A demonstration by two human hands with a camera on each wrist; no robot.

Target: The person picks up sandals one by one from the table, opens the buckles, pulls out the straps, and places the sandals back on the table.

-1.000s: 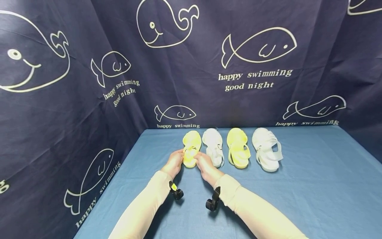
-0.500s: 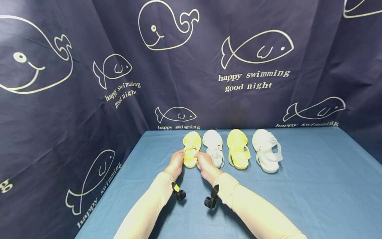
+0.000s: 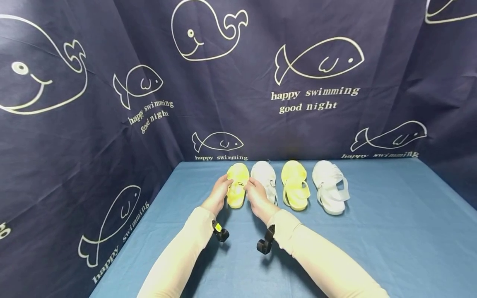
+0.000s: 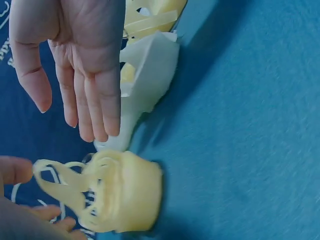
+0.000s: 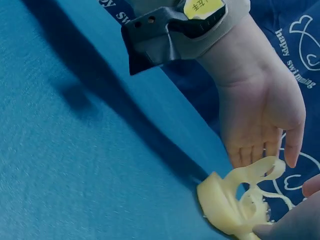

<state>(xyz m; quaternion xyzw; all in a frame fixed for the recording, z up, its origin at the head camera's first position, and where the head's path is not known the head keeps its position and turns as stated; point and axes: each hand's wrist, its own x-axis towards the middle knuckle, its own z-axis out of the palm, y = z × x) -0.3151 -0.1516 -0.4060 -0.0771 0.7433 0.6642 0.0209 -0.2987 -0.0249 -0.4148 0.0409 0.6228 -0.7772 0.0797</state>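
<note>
A yellow sandal point(image 3: 235, 198) lies at the left end of a row of sandals, toe toward the back curtain. My left hand point(image 3: 219, 191) is at its left side, thumb close to the loose strap; whether they touch I cannot tell. The left wrist view shows my right hand point(image 4: 82, 60) with straight fingers, apart from the yellow sandal point(image 4: 135, 192). In the right wrist view my left hand point(image 5: 265, 105) has straight fingers behind the strap point(image 5: 255, 172). From above, my right hand point(image 3: 258, 196) is between this sandal and the white sandal point(image 3: 263, 171), partly hiding the white one.
Farther right stand another yellow sandal point(image 3: 296, 190) and another white sandal point(image 3: 331, 190). A blue cloth point(image 3: 391, 231) covers the table. Dark curtains point(image 3: 316, 124) with fish and whale drawings hang behind and at the left. Each wrist bears a black camera mount point(image 3: 265, 244).
Both hands have moved slightly forward along the left yellow sandal, from its heel part toward its middle, and their fingers have loosened from its sides. The sandals keep their places.
</note>
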